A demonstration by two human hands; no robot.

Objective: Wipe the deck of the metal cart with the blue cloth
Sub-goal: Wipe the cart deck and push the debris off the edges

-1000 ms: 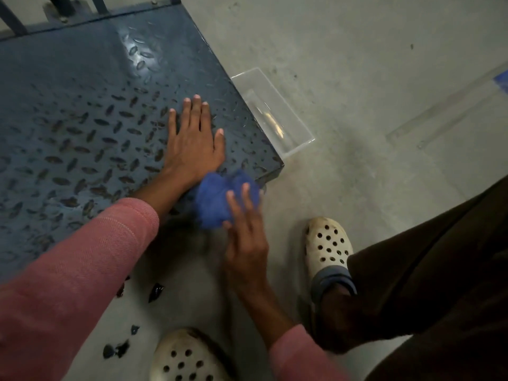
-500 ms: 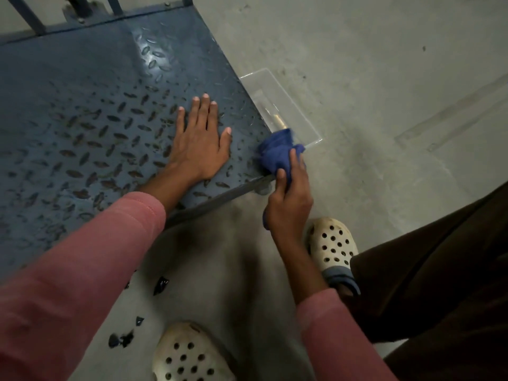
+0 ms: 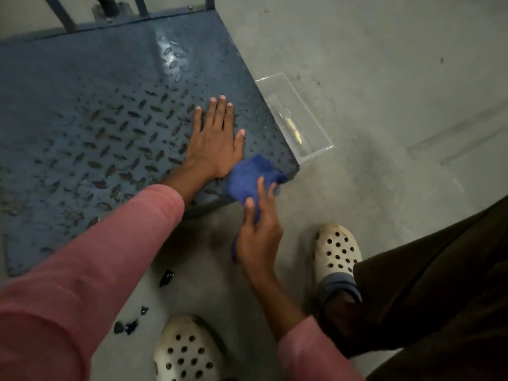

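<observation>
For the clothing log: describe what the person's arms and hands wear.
Long pink sleeves cover both arms, left sleeve and right sleeve, ending short of the wrists. The left hand and right hand are bare: no gloves, rings or watch visible.

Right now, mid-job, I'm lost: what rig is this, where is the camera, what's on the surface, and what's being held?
There is no machine here: a person works with two bare hands, and the single picture comes from a camera worn on their head, looking down. The left hand lies flat on the blue metal cart deck. The right hand is the grip: it holds the blue cloth at the deck's near corner. On the floor, a clear plastic tray sits beside the cart's edge, and dark fragments lie near the person's white clogs.
</observation>
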